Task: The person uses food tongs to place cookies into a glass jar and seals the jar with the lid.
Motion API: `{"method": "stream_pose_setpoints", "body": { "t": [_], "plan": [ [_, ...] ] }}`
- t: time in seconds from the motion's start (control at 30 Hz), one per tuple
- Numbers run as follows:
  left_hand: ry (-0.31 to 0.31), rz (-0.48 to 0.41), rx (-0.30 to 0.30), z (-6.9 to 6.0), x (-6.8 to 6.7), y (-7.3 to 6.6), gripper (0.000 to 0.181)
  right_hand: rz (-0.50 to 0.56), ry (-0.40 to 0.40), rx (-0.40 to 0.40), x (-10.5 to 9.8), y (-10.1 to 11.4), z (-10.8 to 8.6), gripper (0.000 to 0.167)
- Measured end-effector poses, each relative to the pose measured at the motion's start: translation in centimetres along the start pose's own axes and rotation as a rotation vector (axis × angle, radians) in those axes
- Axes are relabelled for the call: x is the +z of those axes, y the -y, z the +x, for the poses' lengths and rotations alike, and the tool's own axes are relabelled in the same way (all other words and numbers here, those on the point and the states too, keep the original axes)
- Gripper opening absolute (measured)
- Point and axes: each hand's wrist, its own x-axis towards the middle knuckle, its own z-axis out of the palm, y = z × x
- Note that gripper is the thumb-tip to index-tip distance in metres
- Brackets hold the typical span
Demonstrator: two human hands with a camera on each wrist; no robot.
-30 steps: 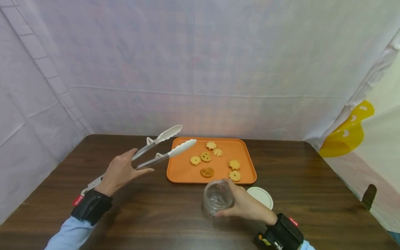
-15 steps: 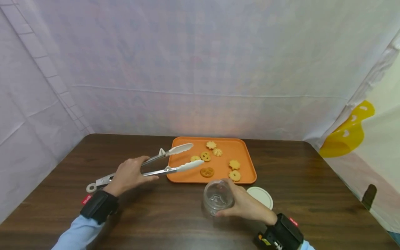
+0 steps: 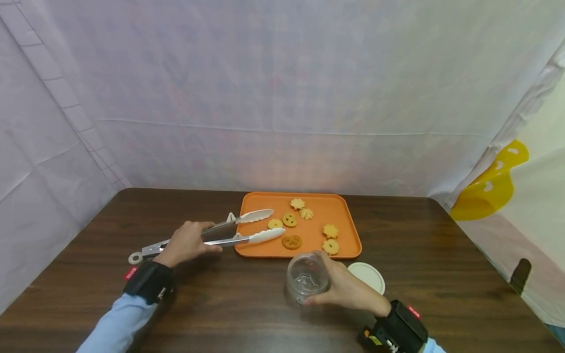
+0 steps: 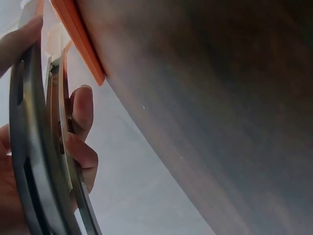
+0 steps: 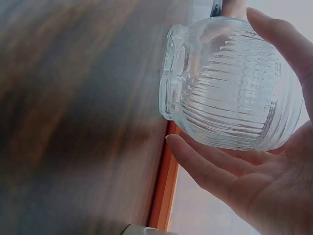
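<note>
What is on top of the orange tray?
Seven cookies show on the orange tray. The white tong tips reach over its left side, so whatever lies directly behind them is covered and can't be seen.

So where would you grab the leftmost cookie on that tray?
Probably its far and near edges, tongs coming from the left: the leftmost cookie lies flat on the orange tray, and in the head view the tongs' open white tips, held by the left hand, show on either side of it.
</note>
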Motion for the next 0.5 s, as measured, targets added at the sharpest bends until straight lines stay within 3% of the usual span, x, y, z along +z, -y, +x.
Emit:
{"method": "stream_pose_setpoints", "body": {
  "t": [0.5],
  "plan": [
    [0.015,-0.024,-0.015,0.24,0.19,-0.07,0.052,0.006,0.000,-0.015,0.00,-0.24,0.03,0.088]
  ]
}}
